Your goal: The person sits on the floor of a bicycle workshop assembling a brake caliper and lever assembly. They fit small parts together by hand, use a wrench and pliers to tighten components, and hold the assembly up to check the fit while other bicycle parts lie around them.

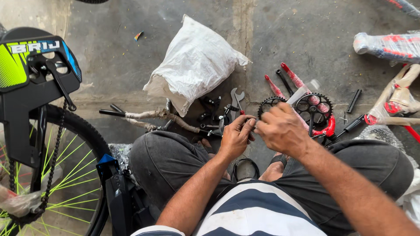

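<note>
We pinch a small dark bike part (250,126) between both hands above the floor (113,61), between our knees: left hand (236,136) curled around its left end, right hand (282,130) closed on its right, equally near; its long axis is hidden.

At the centre of the frame, a small dark part (251,124) is pinched between the left hand (236,136) and the right hand (282,130). Behind them, chainrings (313,106) are seen on the concrete floor (113,65); a white sack (194,61) lies above, a bicycle wheel (74,175) lower left.
</note>
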Motion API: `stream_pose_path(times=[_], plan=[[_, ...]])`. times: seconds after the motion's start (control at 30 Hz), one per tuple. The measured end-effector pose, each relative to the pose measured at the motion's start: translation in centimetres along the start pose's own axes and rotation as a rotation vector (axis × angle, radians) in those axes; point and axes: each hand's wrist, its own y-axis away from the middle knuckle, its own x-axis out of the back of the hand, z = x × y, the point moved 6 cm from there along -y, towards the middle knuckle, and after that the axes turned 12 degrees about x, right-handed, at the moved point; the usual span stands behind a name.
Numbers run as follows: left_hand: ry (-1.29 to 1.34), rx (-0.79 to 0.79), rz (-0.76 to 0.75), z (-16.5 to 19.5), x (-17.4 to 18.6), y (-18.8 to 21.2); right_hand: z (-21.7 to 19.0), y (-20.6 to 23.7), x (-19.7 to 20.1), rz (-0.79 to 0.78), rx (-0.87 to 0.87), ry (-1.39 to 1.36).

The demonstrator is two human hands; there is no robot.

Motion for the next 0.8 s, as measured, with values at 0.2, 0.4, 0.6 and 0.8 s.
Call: stream_pose_path(times=[0.2, 0.4, 0.6, 0.8], plan=[[0.004, -0.095, 0.094, 1.1, 0.8, -0.1, 0.1, 6.1, -7.4, 0.257, -0.694, -0.736], [-0.036, -0.022, 0.075, 1.1, -0.1, 0.1, -0.4, 3.6, -1.3, 0.164, -0.249, -0.188], [-0.180, -0.066, 0.093, 1.2, -0.2, 1.1, -1.6, 0.7, 0.5, -0.044, 0.053, 0.141], [-0.235, -0.121, 0.124, 1.3, 0.3, 1.7, -0.8, 4.9, -6.4, 0.241, -0.538, -0.599]])
